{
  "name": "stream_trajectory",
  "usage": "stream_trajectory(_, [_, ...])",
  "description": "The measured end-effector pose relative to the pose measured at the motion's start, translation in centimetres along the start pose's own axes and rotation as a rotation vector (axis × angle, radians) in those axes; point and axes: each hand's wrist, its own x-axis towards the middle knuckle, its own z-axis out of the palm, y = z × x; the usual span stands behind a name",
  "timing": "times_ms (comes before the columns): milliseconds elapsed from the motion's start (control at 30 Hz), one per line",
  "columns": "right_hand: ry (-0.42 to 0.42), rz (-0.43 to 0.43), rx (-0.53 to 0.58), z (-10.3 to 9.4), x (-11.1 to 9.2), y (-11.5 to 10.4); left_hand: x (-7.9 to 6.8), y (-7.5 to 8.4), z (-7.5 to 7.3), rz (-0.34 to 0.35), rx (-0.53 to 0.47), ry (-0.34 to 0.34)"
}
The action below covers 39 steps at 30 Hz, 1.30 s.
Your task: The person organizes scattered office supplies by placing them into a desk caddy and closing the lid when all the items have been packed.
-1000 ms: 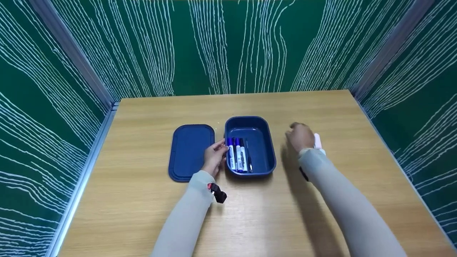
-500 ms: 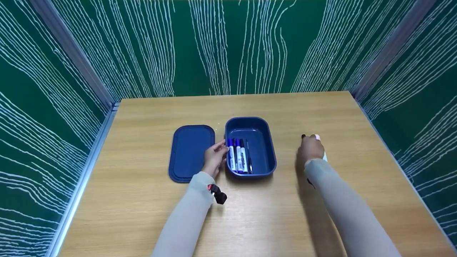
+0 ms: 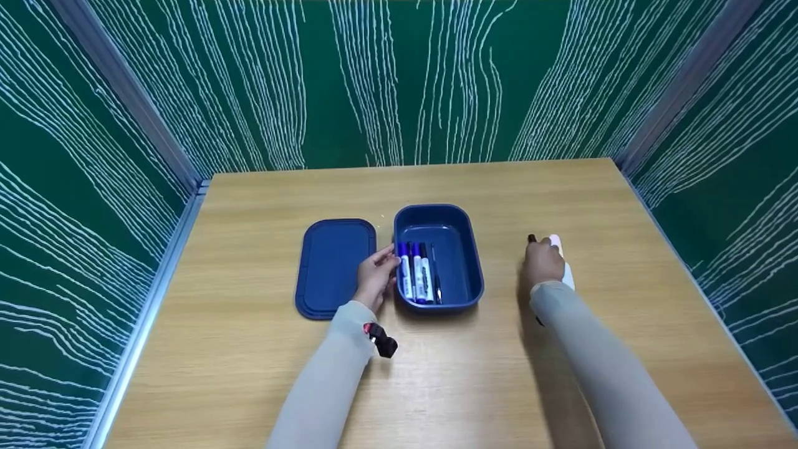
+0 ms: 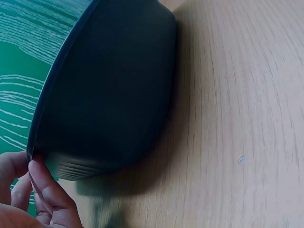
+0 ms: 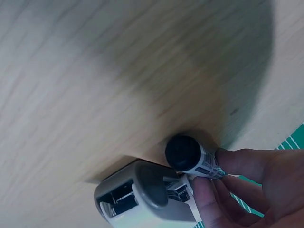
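Dark blue with rounded corners, the open box (image 3: pixel 458 274) stands on the pale wood-grain worktop (image 3: pixel 436 386). Taking it as the dial's centre, with twelve toward the far green wall (image 3: pixel 411 93), its matching lid (image 3: pixel 330 262) lies at nine o'clock. Of the two hands, the left hand (image 3: pixel 375 274), between eight and nine, pinches the box's rim between thumb and fingers. The right hand (image 3: pixel 543 262), out at three o'clock, grasps a black-capped marker (image 5: pixel 190 156) by its labelled barrel, thumb on one side and fingers on the other; whether this marker touches the worktop cannot be told. Just beside it is a white-and-grey stapler (image 5: pixel 152 194), which shows past that hand's three o'clock side in the head view. Inside the box, toward eight o'clock, white-barrelled markers (image 3: pixel 418 274) lie side by side, their blue and black caps pointing to twelve, with a slim dark pen (image 3: pixel 436 274) along their three o'clock side.
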Motion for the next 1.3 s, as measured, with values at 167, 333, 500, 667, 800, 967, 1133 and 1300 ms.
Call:
stream_trajectory(167, [0.011, 0.016, -0.001, 0.1, 0.1, -0.1, 0.0, 0.0, 0.0, -0.001, 0.0, 0.004])
stream_trajectory(333, [0.016, 0.024, -0.026, 0.2, 0.1, -0.2, 0.1, -0.1, 0.0, -0.003, 0.006, 0.005])
stream_trajectory(500, [0.03, 0.02, -0.026, 0.3, 0.1, -0.1, 0.1, -0.2, 0.1, 0.006, -0.004, 0.002])
stream_trajectory(667, [0.041, 0.013, -0.019, 0.4, 0.2, -0.1, 0.0, -0.2, 0.1, 0.022, -0.025, -0.001])
stream_trajectory(800, [0.04, 0.007, -0.013, 0.3, 0.2, -0.1, 0.0, -0.1, 0.1, 0.02, -0.01, 0.004])
stream_trajectory(967, [0.036, 0.016, 0.016, 0.3, 0.4, -0.1, 0.0, 0.1, 0.1, 0.013, 0.006, 0.007])
stream_trajectory(1133, [0.001, 0.053, 0.093, -0.1, 0.6, 0.0, -0.1, 0.1, 0.0, 0.021, 0.004, 0.008])
stream_trajectory(1300, [-0.017, 0.086, 0.201, -1.2, 0.9, 0.0, 0.0, 0.1, 0.1, 0.008, 0.001, 0.01])
